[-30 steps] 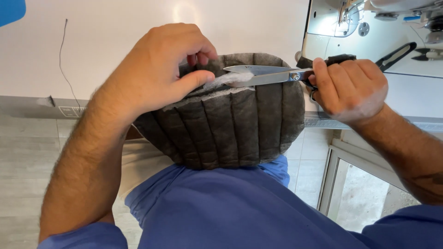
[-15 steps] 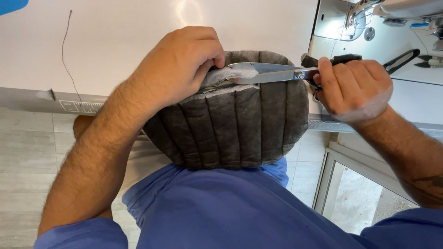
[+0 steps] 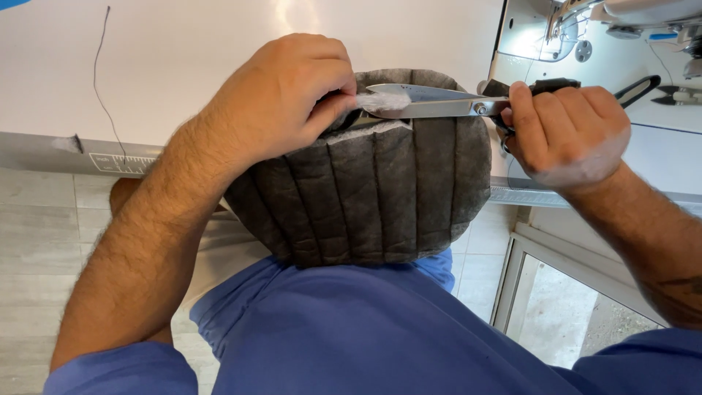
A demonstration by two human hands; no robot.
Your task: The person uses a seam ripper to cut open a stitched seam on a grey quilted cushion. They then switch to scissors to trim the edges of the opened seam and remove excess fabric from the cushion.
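Two hands worked one grey quilted pad (image 3: 365, 197), which hung from the near edge of the white tabletop (image 3: 183, 66) down over the person's blue-clad lap. The left hand (image 3: 281, 99) gripped the pad's top edge, its fingers (image 3: 333, 110) pinched shut on a tuft of white wadding (image 3: 380, 101) that stuck out there. The right hand (image 3: 567, 128) was closed around the black handles of the scissors (image 3: 431, 102), whose steel blades lay level across the top of the pad with their tips touching the wadding; how far the blades stood apart could not be told from this angle. The pad looked light and soft, padded in stitched vertical ribs, so it would likely sag and fold wherever it was not held, and its felt-like face seemed unlikely to slip. The firmest hold appeared to be the seamed top edge, close beside the blades, where a pinch kept the cloth taut; the loose wadding itself looked fluffy and easy to tear. A dark thread (image 3: 99, 73) lay on the tabletop to the left, and a sewing machine (image 3: 621, 14) stood at the far right.
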